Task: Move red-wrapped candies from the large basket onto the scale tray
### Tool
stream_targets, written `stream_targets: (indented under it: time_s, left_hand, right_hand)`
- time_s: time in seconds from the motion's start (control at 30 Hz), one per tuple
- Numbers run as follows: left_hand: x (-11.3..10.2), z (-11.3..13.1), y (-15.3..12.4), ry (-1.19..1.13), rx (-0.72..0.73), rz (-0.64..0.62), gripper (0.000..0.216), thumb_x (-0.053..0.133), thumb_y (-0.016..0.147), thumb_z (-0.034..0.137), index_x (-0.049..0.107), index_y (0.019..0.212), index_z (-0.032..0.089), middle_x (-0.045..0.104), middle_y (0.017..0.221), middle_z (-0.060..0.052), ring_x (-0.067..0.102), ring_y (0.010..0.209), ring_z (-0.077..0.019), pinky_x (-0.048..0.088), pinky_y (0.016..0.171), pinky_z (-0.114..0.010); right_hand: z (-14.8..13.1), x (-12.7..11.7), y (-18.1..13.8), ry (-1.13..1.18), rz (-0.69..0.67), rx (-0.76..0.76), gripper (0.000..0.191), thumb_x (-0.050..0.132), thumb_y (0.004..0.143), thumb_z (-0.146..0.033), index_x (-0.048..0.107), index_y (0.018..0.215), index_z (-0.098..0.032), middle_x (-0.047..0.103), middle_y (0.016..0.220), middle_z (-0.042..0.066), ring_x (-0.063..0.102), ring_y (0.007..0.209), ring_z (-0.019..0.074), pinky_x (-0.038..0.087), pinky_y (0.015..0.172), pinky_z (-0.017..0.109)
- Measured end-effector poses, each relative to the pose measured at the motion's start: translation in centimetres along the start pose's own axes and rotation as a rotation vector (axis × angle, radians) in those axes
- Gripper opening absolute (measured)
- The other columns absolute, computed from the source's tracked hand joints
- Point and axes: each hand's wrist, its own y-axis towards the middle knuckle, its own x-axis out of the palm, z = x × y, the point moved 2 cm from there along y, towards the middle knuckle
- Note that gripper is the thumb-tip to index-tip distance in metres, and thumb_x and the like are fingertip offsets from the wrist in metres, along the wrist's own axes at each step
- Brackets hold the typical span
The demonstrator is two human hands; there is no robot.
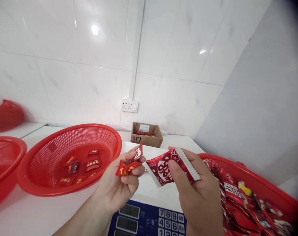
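My left hand [121, 183], palm turned up, has its fingers closed around small red candy packets [128, 168] with gold and white lettering. Between the thumb and fingers of my right hand [195, 183] is a larger red candy packet [163, 170] with white print and a pale crimped edge. Both hands are raised over a digital scale, whose blue keypad panel [150, 223] shows below them. The scale's white top [151, 186] lies behind and beneath the packets, partly hidden by my hands.
On the left, a red mesh basket [72, 131] holds several wrapped candies; part of another red basket [9, 144] stands beside it. A red basket [269, 183] heaped with packets sits at right. A cardboard box [149, 141] stands near the wall, below a socket [129, 106].
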Motion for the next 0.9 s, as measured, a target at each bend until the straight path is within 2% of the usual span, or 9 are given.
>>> stream_targets:
  time_s: [0.13,0.23,0.3,0.4,0.47,0.6,0.7,0.77,0.9]
  left_hand:
    - [-0.2,-0.3,-0.2,0.221,0.119,-0.044,0.014,0.065,0.083,0.028,0.066,0.081,0.015,0.055,0.057,0.002,0.042,0.037,-0.0012,0.024,0.026,-0.005]
    - [-0.3,-0.5,-0.5,0.497,0.213,-0.004,0.023,0.081,0.068,0.032,0.070,0.085,0.020,0.060,0.061,0.004,0.051,0.043,-0.0035,0.038,0.035,-0.008]
    - [-0.1,-0.6,-0.8,0.662,0.258,-0.052,0.026,0.080,0.069,0.035,0.072,0.089,0.020,0.066,0.070,0.001,0.061,0.060,-0.0077,0.050,0.054,-0.013]
    - [0.2,-1.1,-1.0,0.864,0.258,-0.207,0.021,0.071,0.078,0.036,0.073,0.087,0.017,0.069,0.078,-0.003,0.062,0.071,-0.0108,0.050,0.065,-0.018]
    - [0.2,-1.4,-1.0,0.925,0.235,-0.243,0.022,0.068,0.081,0.038,0.073,0.088,0.017,0.067,0.072,-0.002,0.059,0.064,-0.0100,0.047,0.059,-0.017]
    - [0.0,-1.4,-1.3,0.869,0.267,-0.179,0.024,0.068,0.081,0.040,0.071,0.076,0.017,0.060,0.061,0.001,0.052,0.054,-0.0070,0.041,0.051,-0.015]
    - [0.3,-1.5,-2.0,0.773,0.228,-0.147,0.028,0.074,0.075,0.042,0.068,0.070,0.015,0.062,0.063,0.001,0.051,0.053,-0.0055,0.041,0.051,-0.014]
    - [0.7,-1.7,-2.5,0.698,0.168,-0.116,0.029,0.078,0.070,0.042,0.067,0.067,0.014,0.062,0.061,0.001,0.052,0.052,-0.0054,0.042,0.051,-0.014]
    - [1.2,-1.9,-3.2,0.622,0.062,-0.082,0.029,0.082,0.065,0.038,0.068,0.068,0.013,0.065,0.058,-0.001,0.057,0.053,-0.0067,0.044,0.052,-0.013]
  right_hand:
    - [0.0,-0.2,0.1,0.008,0.030,0.006,0.014,0.057,0.085,-0.031,0.067,0.093,-0.024,0.072,0.081,0.001,0.064,0.063,0.0150,0.052,0.054,0.023]
    - [0.2,-0.4,0.0,0.028,0.100,0.016,0.014,0.057,0.086,-0.031,0.066,0.094,-0.025,0.071,0.082,0.001,0.065,0.067,0.0159,0.053,0.059,0.025]
    - [0.5,-0.6,-0.2,0.037,0.153,-0.001,0.016,0.059,0.085,-0.033,0.066,0.097,-0.025,0.072,0.086,0.002,0.066,0.074,0.0178,0.054,0.064,0.028]
    - [0.9,-0.6,-0.4,0.077,0.168,-0.030,0.020,0.060,0.085,-0.035,0.067,0.099,-0.023,0.072,0.088,0.005,0.067,0.078,0.0198,0.055,0.068,0.032]
    - [0.9,-0.5,-0.4,0.104,0.111,-0.015,0.020,0.059,0.086,-0.037,0.067,0.098,-0.023,0.071,0.089,0.006,0.067,0.076,0.0190,0.056,0.066,0.030]
    - [0.4,-0.7,-0.6,0.185,-0.057,0.101,0.025,0.063,0.083,-0.044,0.067,0.098,-0.025,0.072,0.083,0.004,0.067,0.064,0.0177,0.057,0.056,0.027]
    - [0.2,-0.6,-0.9,0.376,-0.333,0.216,0.048,0.073,0.071,-0.052,0.062,0.111,-0.029,0.073,0.080,0.003,0.071,0.070,0.0234,0.059,0.059,0.033]
    - [0.3,-0.4,-1.0,0.441,-0.474,0.215,0.059,0.077,0.062,-0.058,0.061,0.112,-0.031,0.073,0.081,0.003,0.071,0.071,0.0259,0.060,0.058,0.036]
    - [0.9,-0.1,-1.0,0.400,-0.489,0.168,0.061,0.077,0.055,-0.063,0.064,0.105,-0.032,0.072,0.083,0.003,0.069,0.063,0.0241,0.057,0.046,0.033]
